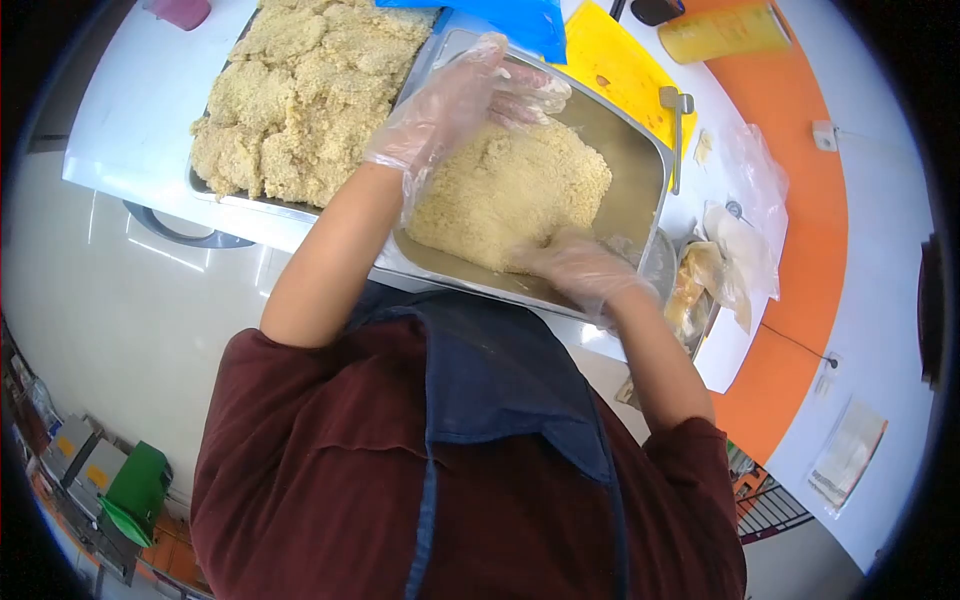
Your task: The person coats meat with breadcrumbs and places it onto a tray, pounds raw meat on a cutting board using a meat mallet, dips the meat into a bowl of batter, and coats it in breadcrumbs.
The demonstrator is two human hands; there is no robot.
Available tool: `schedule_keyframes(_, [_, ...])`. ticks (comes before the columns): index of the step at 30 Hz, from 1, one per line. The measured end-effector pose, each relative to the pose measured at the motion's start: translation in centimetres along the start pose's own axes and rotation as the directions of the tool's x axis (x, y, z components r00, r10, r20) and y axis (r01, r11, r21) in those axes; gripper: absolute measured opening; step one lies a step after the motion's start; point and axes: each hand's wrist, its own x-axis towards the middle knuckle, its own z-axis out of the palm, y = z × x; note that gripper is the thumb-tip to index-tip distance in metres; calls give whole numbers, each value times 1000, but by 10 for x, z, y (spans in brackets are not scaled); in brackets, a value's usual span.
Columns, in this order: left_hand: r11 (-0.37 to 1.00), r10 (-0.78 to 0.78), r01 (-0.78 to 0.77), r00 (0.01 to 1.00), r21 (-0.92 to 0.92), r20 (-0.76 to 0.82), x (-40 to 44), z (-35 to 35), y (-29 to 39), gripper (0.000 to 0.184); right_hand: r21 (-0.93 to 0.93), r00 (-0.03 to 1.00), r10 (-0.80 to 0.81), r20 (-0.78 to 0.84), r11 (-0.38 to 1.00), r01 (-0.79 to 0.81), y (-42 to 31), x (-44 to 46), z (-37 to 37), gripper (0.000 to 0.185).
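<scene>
A metal tray (pixel 632 150) holds a broad mound of pale yellow breadcrumbs (pixel 500 190). My left hand (pixel 465 105), in a clear plastic glove dusted with crumbs, is over the far left part of the mound with its fingers stretched out. At the near right edge of the same mound is my right hand (pixel 580 268), gloved too. Its fingertips dip into the crumbs and are blurred, so their grip is hidden. Whether anything lies under the crumbs does not show.
To the left, a second tray is piled with crumb-coated pieces (pixel 310 100). Behind stand a blue plastic bag (pixel 520 25), a yellow sheet (pixel 620 60) and a yellow can (pixel 725 35). At the right lie a metal utensil (pixel 677 140) and a container with plastic wrapping (pixel 690 290).
</scene>
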Motion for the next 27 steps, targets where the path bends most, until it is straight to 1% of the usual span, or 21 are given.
schedule_keyframes(1, [1000, -4, 4, 1000, -1, 3, 0, 0, -2, 70, 3, 1000, 4, 1, 1000, -4, -12, -1, 0, 82])
schedule_keyframes(3, [1000, 11, -10, 999, -18, 39, 0, -4, -4, 71, 12, 978, 40, 204, 999, -44, -34, 5, -1, 85])
schedule_keyframes(4, [1000, 6, -5, 999, -14, 40, 0, -5, -6, 71, 18, 978, 39, 207, 999, -43, -38, 8, 2, 85])
schedule_keyframes(6, [998, 18, -14, 998, -63, 62, 2, -6, -8, 71, 224, 983, -80, 166, 974, 42, -42, 16, 7, 83])
schedule_keyframes(7, [998, 21, -16, 998, -63, 65, 2, -5, -7, 71, 225, 984, -80, 162, 974, 42, -40, 22, 11, 83])
schedule_keyframes(9, [999, 12, -11, 999, -38, 39, 0, -3, -2, 69, 390, 983, -84, 162, 921, 14, -34, 35, 22, 78])
schedule_keyframes(10, [999, 16, -14, 999, -39, 38, -1, -3, 0, 69, 387, 983, -84, 161, 922, 15, -33, 37, 24, 78])
schedule_keyframes(12, [999, 29, -29, 999, 13, 46, -2, -3, 3, 67, 471, 997, 27, -68, 882, 8, -33, 36, 25, 73])
schedule_keyframes(13, [999, 32, -32, 999, 11, 39, -2, -4, 2, 67, 465, 998, 24, -66, 885, 9, -39, 28, 16, 73])
schedule_keyframes(15, [999, 38, -38, 999, 20, 25, -1, -6, -2, 67, 447, 982, -7, -190, 889, 93, -46, 9, -10, 73])
schedule_keyframes(16, [999, 37, -37, 999, 20, 23, 1, -8, -5, 67, 447, 982, -8, -187, 890, 92, -34, 18, -7, 73])
schedule_keyframes(17, [1000, 31, -31, 999, 0, 29, 3, -9, -7, 67, 364, 894, -106, -435, 888, 282, -15, 37, -1, 67])
schedule_keyframes(18, [999, 26, -26, 999, -19, 37, 5, -10, -9, 67, 234, 736, -201, -647, 866, 442, -1, 52, 3, 62])
schedule_keyframes(19, [999, 26, -26, 999, -19, 40, 4, -8, -7, 67, 234, 735, -199, -649, 866, 441, 6, 58, 1, 62])
schedule_keyframes(21, [1000, 4, -4, 1000, 13, 10, 0, -3, -4, 68, 113, 735, -237, -636, 913, 392, 15, 67, -1, 74])
schedule_keyframes(22, [1000, 1, -1, 1000, 16, 12, 0, -3, -5, 68, 116, 735, -234, -637, 913, 392, 12, 79, 10, 74])
schedule_keyframes(24, [999, 33, -33, 999, -35, 19, 1, -2, -5, 69, 31, 768, -191, -611, 964, 264, -5, 99, 35, 88])
schedule_keyframes(25, [999, 31, -30, 999, -31, 21, -1, -1, -4, 69, 36, 768, -189, -612, 964, 265, -5, 97, 37, 88])
schedule_keyframes(27, [1000, 25, -25, 1000, -14, -1, -2, 1, -1, 68, -108, 819, -259, -512, 965, 238, -4, 88, 40, 94])
